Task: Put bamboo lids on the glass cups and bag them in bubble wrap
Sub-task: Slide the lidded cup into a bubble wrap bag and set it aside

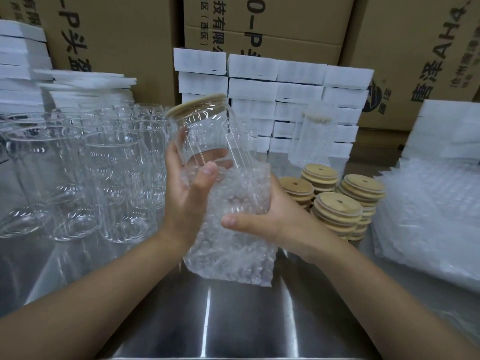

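At left stand empty glass cups point(78, 178). The left hand point(187, 193) grips a lidded glass cup point(205, 136), its base blurred inside the bubble bag point(233, 242) the right hand point(272, 219) clasps. Rightward, bamboo lids point(337, 211) sit stacked. Print on the far box point(389, 35), cut off, reads "AH".

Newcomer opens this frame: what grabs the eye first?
Centre: the left hand and right hand hold a lidded cup, its base inside a bubble bag. Left of them stands a crowd of bare cups; to the right, stacks of lids.
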A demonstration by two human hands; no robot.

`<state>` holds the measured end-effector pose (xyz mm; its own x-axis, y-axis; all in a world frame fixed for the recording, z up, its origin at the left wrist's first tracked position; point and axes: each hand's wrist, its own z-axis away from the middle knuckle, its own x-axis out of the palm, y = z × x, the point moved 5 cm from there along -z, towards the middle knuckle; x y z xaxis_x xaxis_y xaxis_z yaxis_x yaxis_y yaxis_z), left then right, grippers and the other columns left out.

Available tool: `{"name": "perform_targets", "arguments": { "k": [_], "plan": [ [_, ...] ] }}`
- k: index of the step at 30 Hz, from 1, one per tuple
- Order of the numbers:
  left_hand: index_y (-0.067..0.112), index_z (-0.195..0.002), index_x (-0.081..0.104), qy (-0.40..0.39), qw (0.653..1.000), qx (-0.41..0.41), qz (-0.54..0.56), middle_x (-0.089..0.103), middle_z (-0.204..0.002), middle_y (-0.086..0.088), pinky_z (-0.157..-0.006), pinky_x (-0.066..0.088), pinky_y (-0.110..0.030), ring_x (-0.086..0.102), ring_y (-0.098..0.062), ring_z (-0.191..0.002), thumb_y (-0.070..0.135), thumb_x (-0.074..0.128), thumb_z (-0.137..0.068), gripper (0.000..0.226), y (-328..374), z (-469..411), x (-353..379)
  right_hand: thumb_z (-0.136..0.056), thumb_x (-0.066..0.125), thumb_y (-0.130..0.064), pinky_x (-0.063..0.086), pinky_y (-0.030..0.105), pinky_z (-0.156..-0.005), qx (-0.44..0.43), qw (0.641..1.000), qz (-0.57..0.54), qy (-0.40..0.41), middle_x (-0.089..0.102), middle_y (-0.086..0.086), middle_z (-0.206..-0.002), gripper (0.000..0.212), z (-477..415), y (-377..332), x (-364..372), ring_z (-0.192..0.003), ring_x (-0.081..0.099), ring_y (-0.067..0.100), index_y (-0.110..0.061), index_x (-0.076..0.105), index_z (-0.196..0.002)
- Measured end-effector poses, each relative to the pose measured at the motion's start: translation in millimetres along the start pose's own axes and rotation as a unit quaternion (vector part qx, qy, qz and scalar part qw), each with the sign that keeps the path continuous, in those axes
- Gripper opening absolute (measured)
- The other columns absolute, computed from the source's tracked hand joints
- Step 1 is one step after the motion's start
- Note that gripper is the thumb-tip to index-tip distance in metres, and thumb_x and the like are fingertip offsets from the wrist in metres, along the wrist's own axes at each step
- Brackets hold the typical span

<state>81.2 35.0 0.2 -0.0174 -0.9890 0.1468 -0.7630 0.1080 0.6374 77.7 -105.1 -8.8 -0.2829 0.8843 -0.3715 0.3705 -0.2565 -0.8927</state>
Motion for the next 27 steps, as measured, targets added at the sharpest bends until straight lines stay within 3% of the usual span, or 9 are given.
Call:
{"name": "perform_targets", "arguments": {
  "k": [2,4,6,9,13,16,19,22,27],
  "plan": [
    [0.024,-0.146,0.024,-0.020,0.999,-0.025,0.005,0.064,-0.125,0.008,-0.092,0.055,-0.032,0.065,-0.010,-0.110,0.051,0.064,-0.075,0.086,0,-3,0,-0.061,0.089,-0.032,0.051,0.027,-0.094,-0.010,1.000,-0.010,-0.009,0.061,-0.010,-0.125,0.096,2,0,3,-0.111,0.062,0.002,-0.026,0.031,-0.138],
    [0.044,-0.137,0.030,-0.072,0.996,-0.036,-0.036,0.065,-0.124,0.015,-0.099,0.050,-0.043,0.064,-0.016,-0.113,0.061,0.060,-0.078,0.069,0,-6,4,-0.064,0.089,-0.026,0.049,0.011,-0.084,-0.017,1.000,-0.019,0.017,0.058,-0.020,-0.118,0.095,4,0,3,-0.106,0.059,-0.010,-0.030,0.028,-0.137],
    [0.056,-0.135,0.033,-0.102,0.992,-0.067,-0.036,0.062,-0.130,0.004,-0.108,0.039,-0.053,0.060,-0.020,-0.121,0.072,0.057,-0.076,0.065,-1,-8,6,-0.065,0.088,-0.025,0.046,0.006,-0.087,-0.029,0.998,-0.028,0.051,0.051,-0.031,-0.117,0.104,6,0,4,-0.106,0.055,-0.016,-0.033,0.020,-0.142],
    [0.041,-0.148,0.026,-0.147,0.985,-0.082,-0.030,0.054,-0.141,-0.003,-0.110,0.034,-0.058,0.053,-0.022,-0.129,0.080,0.057,-0.071,0.092,0,-7,7,-0.065,0.087,-0.020,0.046,0.006,-0.085,-0.063,0.994,-0.042,0.084,0.052,-0.030,-0.120,0.106,8,-1,4,-0.107,0.055,-0.016,-0.035,0.017,-0.143],
    [0.040,-0.144,0.026,-0.183,0.977,-0.107,-0.002,0.042,-0.150,-0.008,-0.106,0.043,-0.049,0.048,-0.025,-0.134,0.077,0.065,-0.067,0.094,-5,-1,12,-0.063,0.086,-0.012,0.049,0.010,-0.080,-0.114,0.980,-0.074,0.148,0.053,-0.002,-0.122,0.101,8,-6,-5,-0.105,0.061,-0.007,-0.033,0.019,-0.136],
    [0.029,-0.142,0.034,-0.187,0.974,-0.123,-0.033,0.057,-0.136,0.011,-0.099,0.047,-0.031,0.053,-0.012,-0.127,0.080,0.067,-0.060,0.103,-11,3,11,-0.062,0.086,-0.017,0.050,0.015,-0.086,-0.127,0.968,-0.104,0.192,0.055,-0.005,-0.124,0.102,8,-9,-13,-0.111,0.061,0.000,-0.030,0.019,-0.138],
    [0.049,-0.129,0.041,-0.183,0.971,-0.126,-0.086,0.055,-0.136,0.020,-0.105,0.042,-0.029,0.050,-0.004,-0.129,0.084,0.071,-0.049,0.092,-14,2,10,-0.062,0.080,-0.021,0.050,0.020,-0.093,-0.134,0.955,-0.124,0.233,0.055,-0.001,-0.127,0.095,9,-11,-22,-0.113,0.061,0.004,-0.029,0.022,-0.137],
    [0.075,-0.118,0.037,-0.207,0.959,-0.122,-0.149,0.050,-0.124,0.045,-0.093,0.040,-0.003,0.046,0.021,-0.117,0.074,0.080,-0.044,0.086,-15,5,13,-0.062,0.080,-0.025,0.049,0.021,-0.097,-0.139,0.951,-0.124,0.248,0.056,0.000,-0.128,0.093,10,-13,-26,-0.114,0.061,0.005,-0.029,0.025,-0.138],
    [0.028,-0.144,0.040,-0.221,0.945,-0.147,-0.192,0.054,-0.139,0.013,-0.109,0.041,-0.028,0.050,0.001,-0.126,0.071,0.082,-0.043,0.117,-26,10,13,-0.062,0.079,-0.023,0.051,0.022,-0.094,-0.138,0.954,-0.119,0.237,0.054,0.003,-0.131,0.093,9,-13,-23,-0.114,0.061,0.006,-0.029,0.026,-0.138]
  ]
}}
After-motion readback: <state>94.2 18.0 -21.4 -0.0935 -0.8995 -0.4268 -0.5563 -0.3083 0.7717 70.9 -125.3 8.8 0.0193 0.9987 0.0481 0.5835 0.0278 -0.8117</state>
